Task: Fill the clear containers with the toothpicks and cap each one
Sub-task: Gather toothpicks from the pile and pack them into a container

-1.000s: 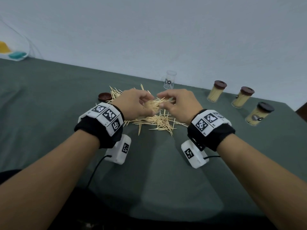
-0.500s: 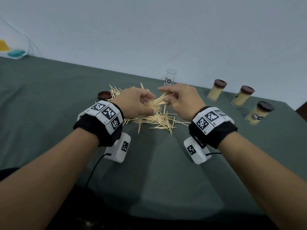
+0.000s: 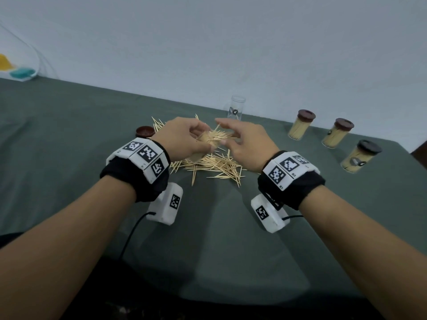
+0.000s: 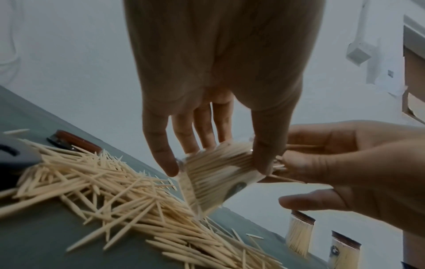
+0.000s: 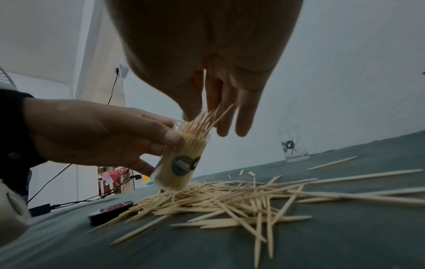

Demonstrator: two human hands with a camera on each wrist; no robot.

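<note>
Three capped containers stand well right of the toothpick heap, above which the left hand grips a tilted, nearly full clear container so the right hand's loosely curled fingers can press protruding toothpicks in.

The light on my view is dim, flat and bluish, with only soft shadows under my forearms. Both wrist views are grainy; my palms loom dark and backlit, edges bend, near toothpicks blur.
</note>
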